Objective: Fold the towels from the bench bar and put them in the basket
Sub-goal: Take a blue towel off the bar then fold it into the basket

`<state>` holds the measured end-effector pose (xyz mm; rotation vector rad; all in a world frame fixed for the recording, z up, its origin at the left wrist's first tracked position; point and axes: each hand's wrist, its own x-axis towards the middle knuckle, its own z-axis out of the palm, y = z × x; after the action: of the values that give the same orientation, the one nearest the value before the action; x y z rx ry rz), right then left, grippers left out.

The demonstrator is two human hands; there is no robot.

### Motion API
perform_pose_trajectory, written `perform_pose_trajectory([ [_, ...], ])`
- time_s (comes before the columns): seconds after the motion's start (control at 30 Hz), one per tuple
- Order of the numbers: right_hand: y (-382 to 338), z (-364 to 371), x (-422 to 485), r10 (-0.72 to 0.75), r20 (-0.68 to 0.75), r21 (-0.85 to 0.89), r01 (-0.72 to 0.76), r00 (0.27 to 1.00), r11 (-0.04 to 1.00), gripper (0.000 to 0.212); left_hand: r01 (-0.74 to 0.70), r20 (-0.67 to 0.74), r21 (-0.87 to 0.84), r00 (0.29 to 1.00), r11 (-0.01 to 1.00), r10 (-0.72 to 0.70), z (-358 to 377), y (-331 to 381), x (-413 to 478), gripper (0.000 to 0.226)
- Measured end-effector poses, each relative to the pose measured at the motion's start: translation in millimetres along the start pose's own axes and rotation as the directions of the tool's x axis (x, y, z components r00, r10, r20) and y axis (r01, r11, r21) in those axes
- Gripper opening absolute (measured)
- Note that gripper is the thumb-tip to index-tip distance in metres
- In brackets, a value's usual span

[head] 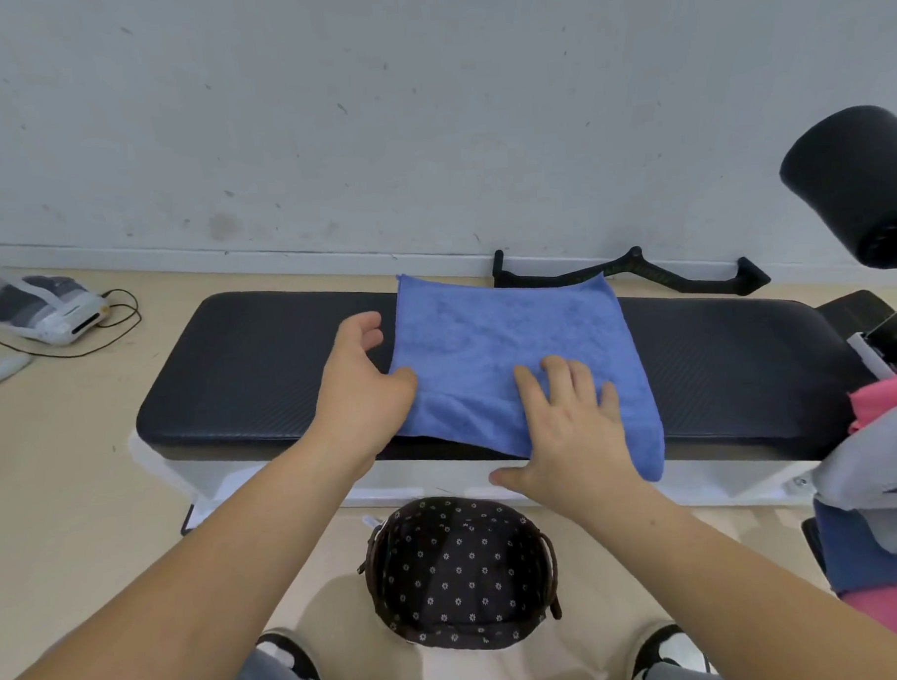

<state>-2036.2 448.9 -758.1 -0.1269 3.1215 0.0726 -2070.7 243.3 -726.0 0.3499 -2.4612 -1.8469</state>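
Blue towel (502,332) spread on the table (231,359); right grip (568,422) presses flat-fingered on its near part, left grip (361,379) curls at its left edge, hold unclear.

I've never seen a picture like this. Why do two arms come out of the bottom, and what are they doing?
The camera sits on a person's head and looks down, so you see that person's own arms, as if they were yours. A square blue fluffy towel lies spread on a long black padded bench. The right hand presses flat on the towel; the left hand rests at its left edge, thumb on the cloth. Neither holds anything up. On the floor below stands a round dark basket lined with little flowers, nothing in it yet. At the right are more towels, pink and grey.
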Motion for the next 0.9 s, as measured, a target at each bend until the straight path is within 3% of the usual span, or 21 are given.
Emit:
perform_pose_trajectory([
  [0.1,-3.1,15.0,-1.3,-0.104,-0.256,0.034,0.117,0.961,0.993,0.068,0.003,0.057,-0.045,0.998,0.999,0.000,-3.6,0.1,3.0,0.046],
  [0.2,-1.1,18.0,-4.7,-0.136,-0.352,0.114,0.186,0.926,0.976,0.046,0.058,0.075,-0.075,0.996,0.995,-0.052,-6.1,1.2,5.8,0.027],
  [0.33,4.6,9.0,-6.2,-0.089,-0.294,0.202,0.153,0.952,0.967,0.043,0.088,0.058,-0.077,0.995,0.993,-0.084,-12.4,5.2,8.4,0.015],
  [0.4,6.7,2.1,-4.5,-0.044,-0.179,0.230,0.085,0.983,0.969,0.040,-0.048,0.014,0.104,0.999,0.993,0.047,-16.0,8.0,5.7,0.011],
  [0.47,6.1,-4.2,-4.0,0.002,-0.113,0.299,0.032,0.994,0.954,0.030,-0.326,-0.018,0.429,0.929,0.842,0.368,-16.0,11.5,-2.4,0.020],
  [0.53,3.0,-8.3,-4.8,0.017,-0.114,0.349,0.024,0.993,0.937,0.021,-0.551,0.125,0.534,0.801,0.641,0.585,-6.7,12.8,-17.8,0.043],
  [0.6,1.1,-11.9,-5.2,-0.019,-0.086,0.343,0.047,0.996,0.938,0.018,-0.674,0.361,0.504,0.732,0.539,0.578,11.1,7.2,-31.7,0.061],
  [0.67,2.7,-13.8,-5.3,-0.077,-0.056,0.297,0.090,0.995,0.951,0.014,-0.704,0.499,0.518,0.710,0.486,0.497,27.1,-0.5,-38.8,0.065],
  [0.8,15.9,-17.8,-5.0,-0.093,-0.020,0.363,0.094,0.995,0.927,0.015,-0.710,0.595,0.566,0.704,0.419,0.389,35.2,-8.4,-30.7,0.072],
  [0.9,21.7,-16.6,-10.2,-0.071,-0.036,0.507,0.080,0.997,0.858,0.023,-0.690,0.591,0.630,0.724,0.357,0.357,44.5,-18.7,-31.8,0.052],
])
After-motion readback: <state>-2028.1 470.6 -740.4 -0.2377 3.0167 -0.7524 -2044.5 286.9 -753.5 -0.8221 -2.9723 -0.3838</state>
